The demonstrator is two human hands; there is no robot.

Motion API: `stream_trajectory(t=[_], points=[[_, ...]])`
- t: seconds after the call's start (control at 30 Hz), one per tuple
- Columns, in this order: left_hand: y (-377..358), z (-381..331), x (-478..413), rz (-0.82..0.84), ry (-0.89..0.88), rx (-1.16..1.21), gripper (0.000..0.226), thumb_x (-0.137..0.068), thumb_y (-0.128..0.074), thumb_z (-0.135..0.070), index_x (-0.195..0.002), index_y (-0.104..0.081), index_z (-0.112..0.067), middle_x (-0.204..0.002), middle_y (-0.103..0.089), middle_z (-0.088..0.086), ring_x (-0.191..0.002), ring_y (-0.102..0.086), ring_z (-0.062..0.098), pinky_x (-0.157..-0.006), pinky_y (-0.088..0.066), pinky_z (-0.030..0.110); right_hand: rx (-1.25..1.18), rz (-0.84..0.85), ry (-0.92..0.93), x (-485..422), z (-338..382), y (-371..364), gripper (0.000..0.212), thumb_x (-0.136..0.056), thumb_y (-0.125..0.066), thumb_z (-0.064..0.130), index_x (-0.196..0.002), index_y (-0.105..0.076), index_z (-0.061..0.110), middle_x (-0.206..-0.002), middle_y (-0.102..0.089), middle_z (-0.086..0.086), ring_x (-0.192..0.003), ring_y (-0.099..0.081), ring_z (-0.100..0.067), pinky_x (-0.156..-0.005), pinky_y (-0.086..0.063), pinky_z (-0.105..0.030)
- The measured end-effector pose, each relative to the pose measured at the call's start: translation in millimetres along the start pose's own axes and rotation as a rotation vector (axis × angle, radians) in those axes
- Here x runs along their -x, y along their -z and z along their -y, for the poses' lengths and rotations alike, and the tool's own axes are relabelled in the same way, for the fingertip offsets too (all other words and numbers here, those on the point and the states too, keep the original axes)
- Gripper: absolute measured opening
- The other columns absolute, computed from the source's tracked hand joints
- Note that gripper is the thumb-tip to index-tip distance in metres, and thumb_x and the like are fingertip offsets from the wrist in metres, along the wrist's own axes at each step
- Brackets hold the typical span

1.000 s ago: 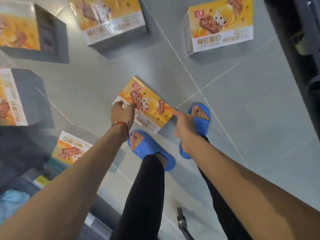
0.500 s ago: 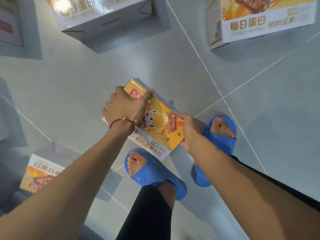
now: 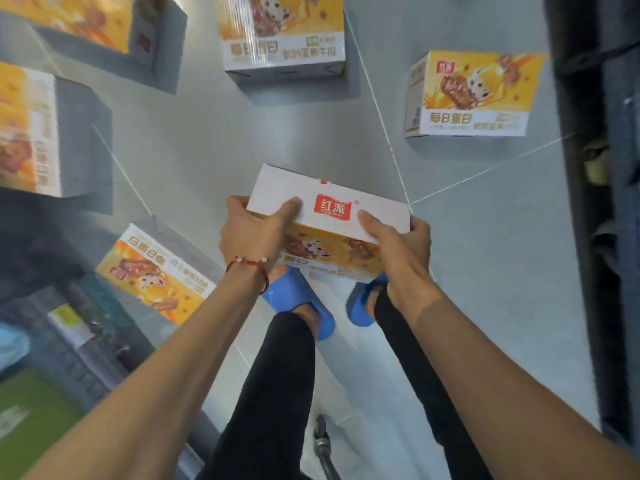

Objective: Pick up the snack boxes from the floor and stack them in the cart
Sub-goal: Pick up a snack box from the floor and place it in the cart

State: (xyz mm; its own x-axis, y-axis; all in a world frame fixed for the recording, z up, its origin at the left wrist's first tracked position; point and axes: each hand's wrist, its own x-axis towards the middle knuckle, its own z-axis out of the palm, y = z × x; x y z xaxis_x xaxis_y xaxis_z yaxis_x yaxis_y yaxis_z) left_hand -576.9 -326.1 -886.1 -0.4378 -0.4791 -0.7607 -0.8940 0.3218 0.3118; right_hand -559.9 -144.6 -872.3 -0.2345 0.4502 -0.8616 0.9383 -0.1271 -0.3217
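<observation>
Head view: box [image 3: 332, 216] centre frame, held off floor [image 3: 485, 271]; left hand [image 3: 251, 239] and right hand [image 3: 401, 249] grip opposite ends, fingers [image 3: 420, 225] curled over edges, likely keeping it level for stacking

Blue slippers [image 3: 298, 301], black trouser legs [image 3: 277, 375], a green surface [image 3: 31, 410] at lower left

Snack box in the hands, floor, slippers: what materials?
Snack box: printed cardboard, slightly glossy; crisp folded edges, flat panels. Floor: smooth grey tile; thin grout lines, soft reflections. Slippers: blue moulded foam or rubber, matte; unclear which.
</observation>
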Motion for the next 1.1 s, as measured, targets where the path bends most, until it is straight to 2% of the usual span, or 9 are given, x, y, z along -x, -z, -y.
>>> stream_trajectory(t=[0.13, 0.2, 0.3, 0.47, 0.6, 0.87, 0.97, 1.03, 1.1], points=[[61, -12, 55, -0.001, -0.01, 0.146, 0.062, -0.064, -0.077, -0.058, -0.115, -0.057, -0.028, -0.107, -0.068, -0.008, -0.098, -0.065, 0.02, -0.089, -0.053, 0.037, 0.038, 0.064, 0.152, 67, 29, 20, 0.088, -0.081, -0.089, 0.027, -0.152, -0.037, 0.028, -0.129, -0.061, 0.007, -0.114, -0.064, -0.014, -0.093, -0.061, -0.035], [93, -14, 83, 0.018, -0.015, 0.237, 0.06, -0.064, -0.079, -0.051, -0.117, -0.061, -0.028, -0.105, -0.07, -0.012, -0.096, -0.067, 0.014, -0.086, -0.054, 0.034, 0.068, 0.11, 0.235, 99, 43, 28, 0.088, -0.077, -0.091, 0.032, -0.151, -0.041, 0.032, -0.134, -0.061, 0.007, -0.12, -0.063, -0.016, -0.1, -0.059, -0.042], [138, -13, 124, 0.027, -0.035, 0.337, 0.059, -0.064, -0.078, -0.045, -0.12, -0.064, -0.033, -0.107, -0.072, -0.016, -0.1, -0.069, 0.01, -0.092, -0.055, 0.035, 0.147, 0.168, 0.346, 156, 63, 37, 0.071, -0.07, -0.091, 0.037, -0.131, -0.056, 0.036, -0.13, -0.064, 0.002, -0.116, -0.067, -0.018, -0.093, -0.063, -0.045], [205, -6, 201, -0.001, -0.068, 0.464, 0.058, -0.072, -0.073, -0.035, -0.128, -0.058, -0.035, -0.116, -0.069, -0.014, -0.109, -0.065, 0.011, -0.097, -0.052, 0.035, 0.211, 0.247, 0.48, 247, 80, 52, 0.079, -0.054, -0.091, 0.056, -0.125, -0.057, 0.047, -0.13, -0.063, 0.001, -0.116, -0.067, -0.023, -0.089, -0.062, -0.053], [251, 1, 262, -0.015, -0.073, 0.59, 0.053, -0.081, -0.072, -0.027, -0.13, -0.054, -0.032, -0.123, -0.065, -0.006, -0.114, -0.061, 0.017, -0.098, -0.049, 0.034, 0.294, 0.295, 0.568, 325, 95, 70, 0.058, -0.064, -0.089, 0.045, -0.111, -0.056, 0.054, -0.129, -0.063, 0.002, -0.115, -0.065, -0.016, -0.098, -0.06, -0.045], [300, 20, 360, -0.186, -0.089, 0.692, 0.046, -0.099, -0.056, -0.04, -0.143, -0.05, -0.028, -0.127, -0.065, -0.004, -0.116, -0.06, 0.016, -0.104, -0.05, 0.04, 0.398, 0.46, 0.712, 414, 107, 104, 0.052, -0.085, -0.085, 0.018, -0.125, -0.056, 0.031, -0.12, -0.067, 0.006, -0.104, -0.068, -0.008, -0.079, -0.062, -0.021], [307, 26, 389, -0.251, -0.089, 0.705, 0.049, -0.097, -0.056, -0.048, -0.142, -0.05, -0.031, -0.128, -0.065, -0.006, -0.117, -0.061, 0.015, -0.105, -0.049, 0.043, 0.451, 0.528, 0.755, 432, 113, 113, 0.05, -0.086, -0.084, 0.021, -0.124, -0.055, 0.038, -0.112, -0.066, 0.019, -0.1, -0.068, -0.005, -0.078, -0.061, -0.022], [309, 27, 407, -0.302, -0.076, 0.732, 0.058, -0.089, -0.056, -0.059, -0.141, -0.051, -0.033, -0.127, -0.065, -0.007, -0.116, -0.061, 0.015, -0.104, -0.049, 0.045, 0.472, 0.583, 0.773, 443, 116, 120, 0.06, -0.087, -0.083, 0.023, -0.137, -0.051, 0.034, -0.118, -0.065, 0.016, -0.106, -0.067, -0.007, -0.078, -0.06, -0.021], [308, 26, 426, -0.353, -0.075, 0.764, 0.064, -0.084, -0.054, -0.062, -0.141, -0.05, -0.033, -0.128, -0.064, -0.006, -0.116, -0.061, 0.015, -0.104, -0.049, 0.046, 0.498, 0.625, 0.806, 448, 118, 128, 0.072, -0.086, -0.084, 0.028, -0.147, -0.046, 0.03, -0.13, -0.064, 0.009, -0.116, -0.065, -0.014, -0.091, -0.06, -0.032]])
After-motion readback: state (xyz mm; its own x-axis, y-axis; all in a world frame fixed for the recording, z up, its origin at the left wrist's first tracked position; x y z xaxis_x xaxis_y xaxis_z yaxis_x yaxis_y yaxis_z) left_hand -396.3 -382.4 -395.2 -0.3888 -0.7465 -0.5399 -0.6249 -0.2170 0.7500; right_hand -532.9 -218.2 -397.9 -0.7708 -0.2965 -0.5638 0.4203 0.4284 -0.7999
